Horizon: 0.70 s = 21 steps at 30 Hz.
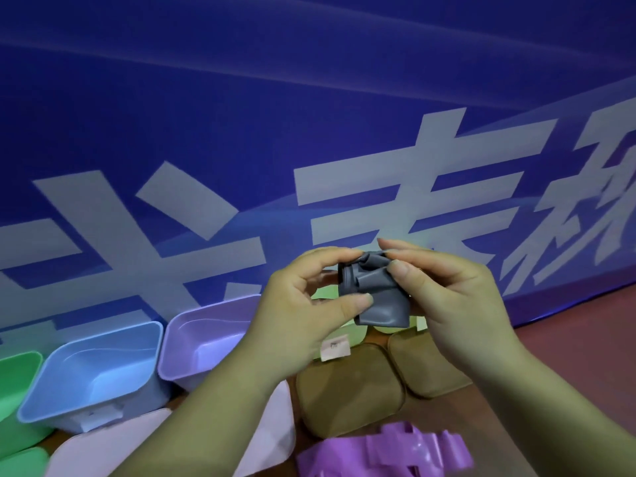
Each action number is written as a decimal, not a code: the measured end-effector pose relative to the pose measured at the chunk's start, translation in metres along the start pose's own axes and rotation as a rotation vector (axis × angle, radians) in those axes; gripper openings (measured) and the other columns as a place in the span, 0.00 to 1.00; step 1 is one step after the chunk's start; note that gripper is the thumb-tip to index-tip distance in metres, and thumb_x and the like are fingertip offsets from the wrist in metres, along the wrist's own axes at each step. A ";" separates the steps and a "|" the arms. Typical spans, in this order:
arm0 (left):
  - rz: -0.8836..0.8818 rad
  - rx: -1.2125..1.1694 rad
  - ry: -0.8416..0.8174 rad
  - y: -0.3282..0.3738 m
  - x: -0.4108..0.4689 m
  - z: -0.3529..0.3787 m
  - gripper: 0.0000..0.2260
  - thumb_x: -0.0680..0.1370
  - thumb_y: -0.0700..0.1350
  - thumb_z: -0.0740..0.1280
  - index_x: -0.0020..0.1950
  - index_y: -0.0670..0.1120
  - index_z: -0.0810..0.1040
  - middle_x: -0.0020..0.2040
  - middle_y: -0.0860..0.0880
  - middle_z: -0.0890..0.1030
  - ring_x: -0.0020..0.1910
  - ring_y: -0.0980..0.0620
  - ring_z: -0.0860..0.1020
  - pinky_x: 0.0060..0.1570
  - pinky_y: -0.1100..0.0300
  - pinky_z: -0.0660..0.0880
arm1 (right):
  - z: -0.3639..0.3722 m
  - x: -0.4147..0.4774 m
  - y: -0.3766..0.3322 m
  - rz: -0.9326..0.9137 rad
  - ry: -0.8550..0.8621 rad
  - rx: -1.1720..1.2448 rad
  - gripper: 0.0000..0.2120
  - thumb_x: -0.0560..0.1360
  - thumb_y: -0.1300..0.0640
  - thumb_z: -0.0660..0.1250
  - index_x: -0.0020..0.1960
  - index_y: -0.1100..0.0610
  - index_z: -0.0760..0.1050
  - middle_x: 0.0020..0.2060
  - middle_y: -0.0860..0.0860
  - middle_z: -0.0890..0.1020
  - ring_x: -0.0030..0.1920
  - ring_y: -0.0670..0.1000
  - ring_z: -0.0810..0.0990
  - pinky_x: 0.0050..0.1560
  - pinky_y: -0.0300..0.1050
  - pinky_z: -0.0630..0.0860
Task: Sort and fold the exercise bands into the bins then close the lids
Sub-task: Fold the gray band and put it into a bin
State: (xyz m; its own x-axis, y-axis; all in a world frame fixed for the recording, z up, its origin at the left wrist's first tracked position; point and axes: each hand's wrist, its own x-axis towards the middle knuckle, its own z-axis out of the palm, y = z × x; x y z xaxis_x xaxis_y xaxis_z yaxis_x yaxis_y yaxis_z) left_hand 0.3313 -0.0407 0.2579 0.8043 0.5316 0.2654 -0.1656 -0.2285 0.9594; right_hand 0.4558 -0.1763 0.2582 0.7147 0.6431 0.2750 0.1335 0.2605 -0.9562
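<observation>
The left hand point(303, 304) and right hand point(447, 297) both pinch a grey band point(375, 297) between thumb and fingers. The band is bunched into a small wad and held in the air above the table point(585, 356), in front of a blue banner point(309, 115). Below, a green bin point(17, 383), a blue bin point(86, 380) and a purple bin point(206, 339) stand open in a row. Two tan lids point(351, 390) lie flat side by side. A purple band point(389, 452) lies loose just in front of them.

Left grip point(299, 313) and right grip point(451, 299), both bare, with bare forearms and short plain nails
</observation>
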 end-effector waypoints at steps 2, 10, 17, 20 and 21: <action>-0.017 0.012 0.012 -0.008 0.020 0.020 0.21 0.70 0.35 0.77 0.55 0.58 0.84 0.55 0.54 0.84 0.56 0.53 0.82 0.49 0.58 0.81 | -0.025 0.018 0.006 0.031 -0.041 0.035 0.11 0.69 0.55 0.69 0.49 0.50 0.86 0.55 0.44 0.85 0.57 0.45 0.83 0.43 0.42 0.82; -0.161 0.348 -0.017 -0.079 0.121 0.064 0.19 0.71 0.44 0.78 0.56 0.64 0.82 0.56 0.61 0.82 0.56 0.61 0.80 0.55 0.60 0.79 | -0.132 0.113 0.093 0.133 -0.107 -0.310 0.11 0.73 0.57 0.73 0.51 0.42 0.83 0.58 0.41 0.82 0.61 0.37 0.77 0.59 0.39 0.77; -0.199 0.766 -0.264 -0.171 0.217 0.098 0.19 0.73 0.46 0.76 0.62 0.61 0.79 0.57 0.60 0.76 0.55 0.60 0.76 0.56 0.63 0.74 | -0.217 0.176 0.215 0.321 -0.136 -0.910 0.20 0.73 0.47 0.72 0.64 0.40 0.75 0.74 0.47 0.66 0.74 0.49 0.64 0.68 0.47 0.65; -0.212 0.871 -0.378 -0.213 0.253 0.119 0.20 0.74 0.46 0.75 0.63 0.59 0.79 0.58 0.57 0.75 0.56 0.56 0.76 0.57 0.60 0.74 | -0.239 0.188 0.254 0.392 -0.151 -0.901 0.28 0.71 0.45 0.74 0.68 0.37 0.70 0.77 0.51 0.59 0.76 0.55 0.60 0.70 0.56 0.67; -0.222 0.893 -0.422 -0.228 0.262 0.127 0.20 0.74 0.46 0.75 0.64 0.58 0.79 0.59 0.57 0.75 0.56 0.55 0.76 0.58 0.59 0.74 | -0.244 0.191 0.264 0.414 -0.163 -0.880 0.30 0.70 0.44 0.74 0.69 0.37 0.68 0.77 0.51 0.58 0.76 0.55 0.60 0.69 0.55 0.68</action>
State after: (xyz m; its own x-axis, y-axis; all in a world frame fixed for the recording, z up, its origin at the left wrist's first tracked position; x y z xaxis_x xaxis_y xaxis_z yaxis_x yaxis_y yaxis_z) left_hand 0.6522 0.0472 0.0967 0.9297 0.3438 -0.1321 0.3608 -0.7779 0.5145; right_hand 0.7954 -0.1606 0.0336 0.7261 0.6708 -0.1514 0.4044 -0.5945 -0.6950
